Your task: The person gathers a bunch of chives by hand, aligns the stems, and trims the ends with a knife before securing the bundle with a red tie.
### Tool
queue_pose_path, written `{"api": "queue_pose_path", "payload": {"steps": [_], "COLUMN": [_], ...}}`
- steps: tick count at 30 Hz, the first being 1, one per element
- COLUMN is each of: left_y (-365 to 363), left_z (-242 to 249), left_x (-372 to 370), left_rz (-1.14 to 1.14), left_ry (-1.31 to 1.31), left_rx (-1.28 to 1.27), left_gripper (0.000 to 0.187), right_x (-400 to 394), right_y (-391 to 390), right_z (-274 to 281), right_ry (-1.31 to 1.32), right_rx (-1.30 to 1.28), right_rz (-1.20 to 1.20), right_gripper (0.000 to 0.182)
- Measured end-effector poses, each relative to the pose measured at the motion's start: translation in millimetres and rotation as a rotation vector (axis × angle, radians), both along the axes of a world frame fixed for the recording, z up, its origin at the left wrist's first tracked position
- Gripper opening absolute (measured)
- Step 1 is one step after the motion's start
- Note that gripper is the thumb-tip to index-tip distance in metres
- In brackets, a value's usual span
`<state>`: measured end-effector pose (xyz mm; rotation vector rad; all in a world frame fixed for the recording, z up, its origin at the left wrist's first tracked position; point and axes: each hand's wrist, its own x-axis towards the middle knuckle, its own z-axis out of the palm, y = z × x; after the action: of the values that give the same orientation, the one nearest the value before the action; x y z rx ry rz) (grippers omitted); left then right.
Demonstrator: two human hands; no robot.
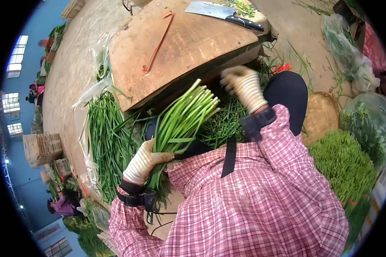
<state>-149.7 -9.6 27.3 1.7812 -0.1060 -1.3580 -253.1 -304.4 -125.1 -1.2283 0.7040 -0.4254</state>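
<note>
My left hand [146, 162], in a white knitted glove, is wrapped round a bunch of garlic chives [180, 115]. The pale cut ends of the stalks point up and to the right, while the leaves hang below my fist. To the right of the bunch, apart from it, my gloved right hand [242, 85] hovers over loose green trimmings [227, 120]. Its fingers look bent but are smeared by motion, and I cannot make out anything in them. A larger heap of chives [105, 141] lies on plastic to my left.
Ahead stands a worn wooden board [188, 43] bearing a red tie strip [158, 40] and a cleaver [223, 13]. Bundled greens [343, 162] and plastic bags of greens [345, 49] lie on the right. Far left, a person [64, 204] sits near crates [43, 149].
</note>
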Motion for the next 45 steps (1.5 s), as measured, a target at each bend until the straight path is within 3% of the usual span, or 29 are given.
{"api": "queue_pose_path", "payload": {"steps": [1, 2, 5, 7, 8, 9, 12, 13, 15, 17, 19, 22, 24, 25, 27, 30, 31, 33, 34, 35, 37, 38, 39, 41, 42, 43, 45], "left_y": [2.8, 5.5, 5.5, -0.3, -0.7, -0.7, 5.4, 8.7, 10.9, 2.9, -4.0, -11.3, -7.9, -5.7, -1.3, -0.7, -2.0, -3.0, -3.1, -3.1, -1.1, -0.3, -1.4, -9.3, -12.5, -11.9, -8.5], "left_z": [-0.2, -2.0, -2.4, -3.1, -2.9, -2.9, -9.0, -11.9, -14.4, -7.1, -4.9, -3.6, -5.4, -9.1, -14.2, -16.7, -17.6, -19.7, -21.0, -22.0, -21.4, -20.6, -19.0, -15.6, -14.9, -15.8, -20.3], "left_x": [1.7, 3.8, 6.0, 2.1, 1.5, 1.2, 3.7, 5.4, 6.9, 6.1, 1.6, -4.6, -2.6, -2.7, -0.3, 2.6, 2.0, 0.4, 0.5, 0.9, 0.5, -0.6, -2.9, -8.0, -10.0, -9.7, -6.8], "left_rz": [0.000, 0.012, 0.018, 0.039, 0.038, 0.048, 0.079, 0.077, 0.094, 0.090, 0.086, 0.127, 0.133, 0.135, 0.122, 0.126, 0.115, 0.102, 0.075, 0.050, 0.053, 0.053, 0.052, 0.074, 0.081, 0.074, 0.018], "left_ry": [-0.002, -0.024, -0.043, -0.056, -0.058, -0.060, -0.069, -0.072, -0.016, 0.014, 0.053, 0.034, 0.030, 0.033, 0.012, 0.028, 0.002, -0.019, -0.044, -0.070, -0.092, -0.111, -0.115, -0.111, -0.076, -0.076, -0.042], "left_rx": [0.001, 0.001, 0.016, -0.034, -0.036, -0.030, -0.013, -0.015, -0.063, -0.065, -0.056, -0.079, -0.093, -0.109, -0.102, -0.080, -0.075, -0.067, -0.067, -0.067, -0.076, -0.083, -0.086, -0.113, -0.114, -0.118, -0.133], "left_gripper": [0.038, 0.038, 0.039, 0.041, 0.041, 0.041, 0.041, 0.041, 0.041, 0.041, 0.042, 0.038, 0.037, 0.036, 0.034, 0.042, 0.043, 0.043, 0.044, 0.045, 0.046, 0.047, 0.047, 0.047, 0.048, 0.048, 0.053], "right_x": [-1.1, -0.3, -3.8, 5.2, 6.8, 6.9, 7.0, 3.8, -3.3, -1.4, 5.4, 12.8, 11.1, 12.9, 9.5, 11.6, 13.1, 14.4, 10.8, 8.9, 5.8, -2.0, -1.8, 3.5, 6.6, 9.4, 16.2], "right_y": [-10.0, -10.1, 12.8, 35.1, 34.3, 32.6, 17.2, 9.4, 3.2, 21.3, 34.8, 43.8, 43.8, 45.2, 33.6, 30.3, 31.6, 36.5, 35.6, 32.1, 22.1, 16.3, 21.8, 32.7, 33.9, 33.9, 31.6], "right_z": [0.1, -1.7, 28.0, 22.4, 20.0, 16.6, 2.1, 1.1, 4.2, 19.4, 32.7, 18.3, 9.3, 3.8, -0.2, 10.9, 21.0, 47.2, 52.5, 50.3, 49.9, 53.5, 47.3, 30.5, 34.9, 50.2, 40.6], "right_ry": [0.037, 0.031, -0.061, -0.144, -0.083, -0.086, -0.168, -0.109, 0.044, -0.175, -0.138, -0.086, -0.208, -0.234, -0.238, -0.260, -0.332, -0.323, -0.211, -0.211, 0.129, 0.393, 0.391, -0.143, -0.307, -0.238, -0.180], "right_rx": [0.014, 0.013, 0.061, -0.285, -0.192, -0.195, 0.286, 0.312, 0.165, 0.001, 0.003, 0.155, 0.301, 0.513, 0.475, -0.235, -0.537, -0.773, -1.015, -1.016, -1.014, -1.146, -1.150, -0.154, -0.081, 0.004, 0.115], "right_rz": [-0.143, -0.142, 0.140, 0.287, 0.458, 0.458, -0.008, -0.068, 0.027, 0.234, 0.480, 0.414, 0.274, 0.135, -0.040, -0.128, -0.066, 0.076, 0.156, 0.156, 0.203, 0.368, 0.365, 0.261, 0.350, 0.379, 0.165], "right_gripper": [0.014, 0.014, 0.024, 0.023, 0.022, 0.022, 0.016, 0.013, 0.017, 0.024, 0.030, 0.028, 0.027, 0.024, 0.017, 0.008, 0.009, 0.008, 0.017, 0.017, 0.028, 0.044, 0.044, 0.055, 0.065, 0.053, 0.041]}}
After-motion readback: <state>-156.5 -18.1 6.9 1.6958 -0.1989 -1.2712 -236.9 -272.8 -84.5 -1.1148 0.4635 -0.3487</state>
